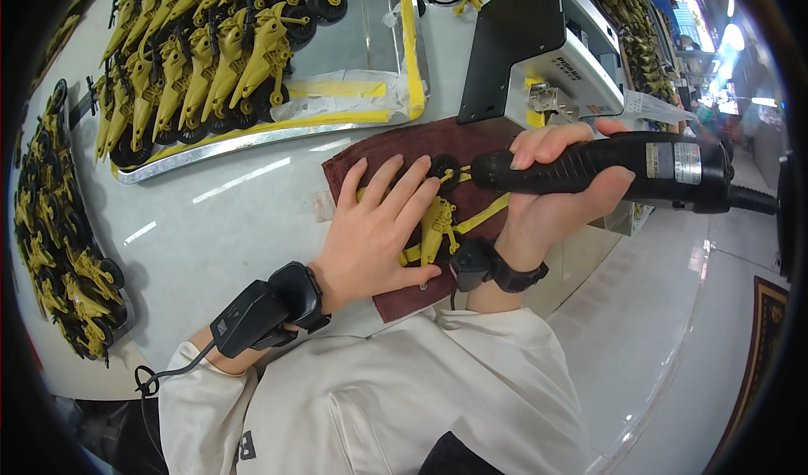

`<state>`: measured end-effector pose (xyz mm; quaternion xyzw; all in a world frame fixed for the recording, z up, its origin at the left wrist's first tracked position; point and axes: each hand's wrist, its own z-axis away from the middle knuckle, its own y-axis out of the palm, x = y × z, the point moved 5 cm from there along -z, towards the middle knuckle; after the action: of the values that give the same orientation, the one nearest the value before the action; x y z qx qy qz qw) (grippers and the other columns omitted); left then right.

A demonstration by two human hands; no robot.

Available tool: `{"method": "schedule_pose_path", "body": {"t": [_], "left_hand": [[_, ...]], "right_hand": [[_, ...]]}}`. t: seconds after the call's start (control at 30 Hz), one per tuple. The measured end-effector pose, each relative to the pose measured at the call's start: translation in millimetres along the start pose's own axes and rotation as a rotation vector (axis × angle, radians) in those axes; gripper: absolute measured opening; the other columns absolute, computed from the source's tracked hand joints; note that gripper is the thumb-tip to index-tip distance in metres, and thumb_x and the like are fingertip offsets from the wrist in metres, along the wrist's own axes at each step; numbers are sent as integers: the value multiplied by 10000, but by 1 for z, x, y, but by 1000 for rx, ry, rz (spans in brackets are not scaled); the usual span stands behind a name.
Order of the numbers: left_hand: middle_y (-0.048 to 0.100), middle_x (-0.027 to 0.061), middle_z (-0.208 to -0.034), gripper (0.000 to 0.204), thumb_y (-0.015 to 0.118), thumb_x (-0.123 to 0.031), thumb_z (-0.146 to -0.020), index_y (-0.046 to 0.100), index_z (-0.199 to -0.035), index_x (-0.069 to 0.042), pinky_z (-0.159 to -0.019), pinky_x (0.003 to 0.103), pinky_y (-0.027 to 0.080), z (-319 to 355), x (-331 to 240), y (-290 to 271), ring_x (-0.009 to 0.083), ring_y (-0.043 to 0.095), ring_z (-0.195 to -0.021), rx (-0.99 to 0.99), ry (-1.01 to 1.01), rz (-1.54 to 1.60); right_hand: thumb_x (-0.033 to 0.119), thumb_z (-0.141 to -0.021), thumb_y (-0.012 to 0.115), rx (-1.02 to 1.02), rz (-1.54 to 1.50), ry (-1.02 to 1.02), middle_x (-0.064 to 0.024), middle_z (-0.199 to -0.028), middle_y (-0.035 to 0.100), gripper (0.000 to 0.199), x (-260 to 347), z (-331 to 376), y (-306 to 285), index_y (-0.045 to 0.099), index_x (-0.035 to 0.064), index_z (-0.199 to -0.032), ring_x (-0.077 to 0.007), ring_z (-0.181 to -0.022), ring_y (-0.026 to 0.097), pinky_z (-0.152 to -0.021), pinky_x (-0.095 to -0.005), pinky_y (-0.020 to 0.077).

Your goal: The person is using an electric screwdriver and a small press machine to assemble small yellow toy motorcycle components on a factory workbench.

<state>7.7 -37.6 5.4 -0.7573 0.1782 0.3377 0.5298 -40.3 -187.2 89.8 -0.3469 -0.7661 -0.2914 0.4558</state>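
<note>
A yellow toy motorcycle with a black wheel lies on a maroon cloth. Over its left part rests my left hand, fingers spread and stretched, the palm hiding much of the toy. My right hand is wrapped round a black corded electric screwdriver, held level. The screwdriver's nose points left at the toy's yellow fork beside the wheel. Whether its bit touches a screw is too small to tell.
Rows of similar yellow toy motorcycles stand on a metal tray edged with yellow tape. More lie heaped on another tray at the left. A white box-shaped machine with a black panel stands beyond my right hand.
</note>
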Motion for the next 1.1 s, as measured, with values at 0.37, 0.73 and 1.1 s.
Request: {"method": "schedule_pose_path", "body": {"t": [0.37,0.73,1.1], "left_hand": [[413,126,-1376,898,777,-470,-537,462,-1274,-64,-1046,521,229,1,2,-1,338,378,-1252,16,-31,-8],[406,146,-1379,903,765,-491,-556,437,-1271,-48,-1037,511,226,-4,-4,-1,349,378,-1240,-25,44,-69],[369,168,-1404,918,793,-403,-552,404,-1301,-41,-1053,482,236,-3,2,-2,349,361,-1261,-69,3,-47]], "right_hand": [[656,-819,514,23,82,-90,-74,-640,504,691,4,6,11,395,65,-1157,-193,-471,482,-489,-327,407],[538,-864,511,-185,212,-263,-69,-598,521,534,47,-75,-49,438,48,-1063,-192,-508,495,-541,-362,443],[565,-787,648,485,-290,-250,-207,-796,610,844,65,49,-26,265,-5,-1277,-290,-625,604,-580,-408,483]]}}
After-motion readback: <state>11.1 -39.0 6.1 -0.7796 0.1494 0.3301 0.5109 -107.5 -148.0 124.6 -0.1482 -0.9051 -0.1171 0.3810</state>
